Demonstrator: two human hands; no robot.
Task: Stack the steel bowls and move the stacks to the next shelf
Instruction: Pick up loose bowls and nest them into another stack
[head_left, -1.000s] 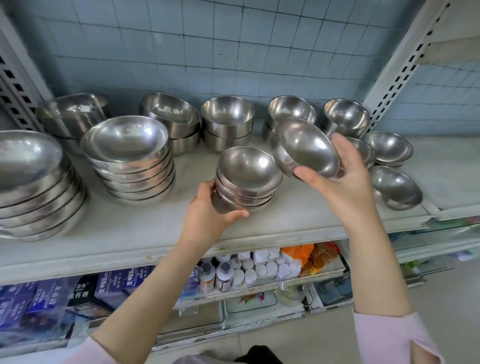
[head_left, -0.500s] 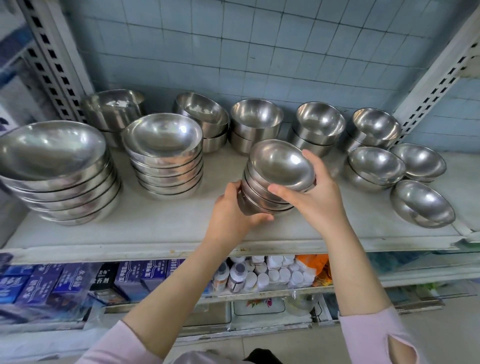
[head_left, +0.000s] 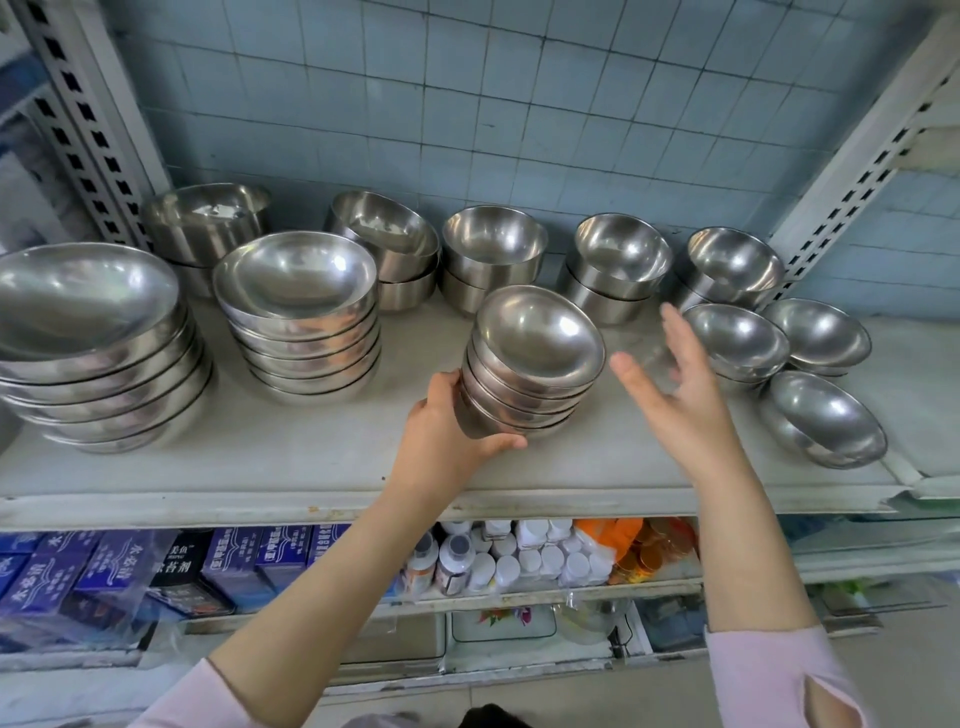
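I'm seeing left hand (head_left: 445, 441) clamping the small steel-bowl stack (head_left: 530, 364) at the shelf (head_left: 291, 467) front — right hand (head_left: 675, 400) hovering beside, fingers spread, empty. Stiff, slick steel, probably sliding — I'm favouring gripping under the bottom bowl (head_left: 485, 422).

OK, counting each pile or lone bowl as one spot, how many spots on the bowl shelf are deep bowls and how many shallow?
Deep bowls, back row: 5
Tall piles of shallow bowls: 3, one of them, the front pile, gripped by the left hand
Low shallow bowls at the right: 3
Total: 11 spots
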